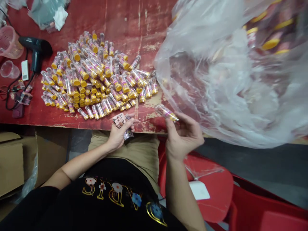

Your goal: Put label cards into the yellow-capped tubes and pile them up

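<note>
My left hand (119, 134) sits at the near edge of the red table (125, 19) and grips a small stack of printed label sleeves (121, 122). My right hand (184, 136) holds one clear tube with a yellow cap (166, 112) by its end, just in front of a big clear plastic bag (228, 80). A heap of several similar yellow-capped tubes (96, 73) lies on the table, up and left of both hands.
A black heat gun (36, 51) with its cord, a pink cup (9, 41) and a clear cup (8, 69) stand at the table's left. Cardboard boxes (12, 163) sit below left. A red plastic chair (216, 189) is at my right.
</note>
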Motion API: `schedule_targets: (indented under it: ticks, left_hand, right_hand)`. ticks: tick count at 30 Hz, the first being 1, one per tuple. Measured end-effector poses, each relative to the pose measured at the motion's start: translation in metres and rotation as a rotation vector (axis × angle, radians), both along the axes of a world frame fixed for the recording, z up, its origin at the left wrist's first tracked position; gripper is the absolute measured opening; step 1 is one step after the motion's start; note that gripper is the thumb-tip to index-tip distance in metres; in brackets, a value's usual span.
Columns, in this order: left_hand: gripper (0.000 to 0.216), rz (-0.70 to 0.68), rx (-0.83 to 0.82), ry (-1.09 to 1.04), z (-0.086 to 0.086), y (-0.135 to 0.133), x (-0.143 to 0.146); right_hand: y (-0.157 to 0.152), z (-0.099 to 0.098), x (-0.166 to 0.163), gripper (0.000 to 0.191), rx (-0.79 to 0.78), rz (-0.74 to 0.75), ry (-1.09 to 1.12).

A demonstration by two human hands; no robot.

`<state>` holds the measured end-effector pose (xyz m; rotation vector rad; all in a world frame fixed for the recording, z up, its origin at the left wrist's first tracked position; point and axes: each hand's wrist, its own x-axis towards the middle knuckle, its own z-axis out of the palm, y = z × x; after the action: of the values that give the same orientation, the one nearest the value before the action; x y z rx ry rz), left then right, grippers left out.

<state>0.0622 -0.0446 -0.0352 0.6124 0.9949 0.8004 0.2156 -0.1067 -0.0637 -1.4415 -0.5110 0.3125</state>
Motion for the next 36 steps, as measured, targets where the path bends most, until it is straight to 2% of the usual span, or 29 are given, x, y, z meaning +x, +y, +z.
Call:
schedule_targets:
  ticks: [3,6,9,11,13,17,18,20,22,24,26,27,28,29,31,32,34,36]
  left_hand:
    - [0.058,0.020,-0.089,-0.024,0.003,0.001,0.001]
    - [0.058,0.006,-0.101,-0.030,0.008,0.000,-0.001]
    - [0.059,-0.001,-0.103,-0.045,0.012,0.001,-0.001]
    - [0.059,0.001,-0.110,-0.061,0.013,0.003,-0.002]
    - [0.058,-0.002,-0.111,-0.074,0.014,0.005,-0.001]
    - [0.051,-0.050,-0.082,-0.075,0.013,0.004,0.003]
    - [0.050,-0.051,-0.067,-0.064,0.013,0.003,0.005]
    - [0.049,-0.016,-0.046,-0.021,0.013,0.000,0.009]
    - [0.050,0.029,-0.059,0.015,0.015,-0.001,0.011]
    - [0.051,0.050,-0.086,0.010,0.018,0.000,0.012]
    - [0.051,0.062,-0.082,-0.001,0.020,0.002,0.012]
    - [0.051,0.072,-0.066,0.007,0.021,0.004,0.012]
    - [0.051,0.075,-0.049,0.021,0.022,0.005,0.011]
    - [0.051,0.071,-0.032,0.036,0.024,0.007,0.011]
    - [0.050,0.027,-0.003,0.065,0.026,0.009,0.010]
    - [0.050,-0.001,0.008,0.080,0.027,0.009,0.010]
    - [0.049,-0.040,0.038,0.116,0.029,0.009,0.010]
    - [0.048,-0.064,0.061,0.150,0.032,0.010,0.011]
  right_hand:
    - [0.027,-0.032,0.019,0.041,-0.042,-0.008,-0.028]
    - [0.048,-0.044,0.030,0.034,-0.176,0.039,-0.211]
    - [0.051,-0.036,0.029,0.030,-0.240,0.118,-0.396]
    - [0.043,-0.024,0.021,0.029,-0.208,0.133,-0.387]
    - [0.030,-0.012,0.009,0.029,-0.176,0.197,-0.236]
    - [0.006,0.004,-0.020,0.042,-0.137,0.565,0.222]
    - [0.003,0.006,-0.026,0.043,-0.129,0.583,0.271]
    - [-0.003,0.011,-0.037,0.034,-0.119,0.520,0.261]
    - [-0.008,0.016,-0.042,0.026,-0.123,0.470,0.170]
    - [-0.007,0.019,-0.034,0.022,-0.145,0.510,0.069]
    - [0.005,0.018,-0.002,0.023,-0.163,0.533,-0.026]
    - [0.016,0.016,0.025,0.023,-0.172,0.483,-0.082]
    - [0.031,0.015,0.058,0.023,-0.184,0.392,-0.138]
    - [0.049,0.015,0.097,0.023,-0.208,0.235,-0.213]
    - [0.090,0.018,0.177,0.020,-0.345,-0.065,-0.307]
    - [0.112,0.020,0.214,0.019,-0.378,-0.095,-0.308]
    - [0.150,0.027,0.266,0.021,-0.394,-0.042,-0.302]
    - [0.176,0.033,0.288,0.032,-0.350,0.086,-0.297]
